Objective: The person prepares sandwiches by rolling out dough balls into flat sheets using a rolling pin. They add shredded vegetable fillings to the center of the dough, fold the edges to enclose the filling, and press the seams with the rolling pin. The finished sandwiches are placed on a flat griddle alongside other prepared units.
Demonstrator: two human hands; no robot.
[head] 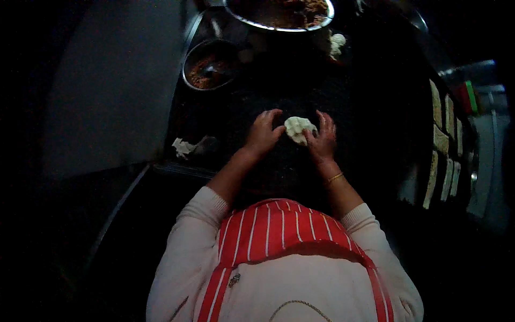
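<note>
A flattened, pale piece of dough [297, 129] is between my two hands over the dark worktop [277, 161], its surface dented. My left hand [263, 131] is on its left side, fingers curved and apart, with the thumb tip at the dough's edge. On the other side, the thumb of my right hand [323, 139] lies over the dough's right part while the fingers spread beyond it. Whether the right hand grips the dough or only presses it is not clear in the dim light.
Beyond my hands are a round metal bowl of brown filling [207, 74] and a larger metal basin of similar filling [277, 28]. Pale dough lumps [337, 43] sit near the basin. Crumpled white material [184, 148] lies at left. Several pale slabs [440, 141] are at right.
</note>
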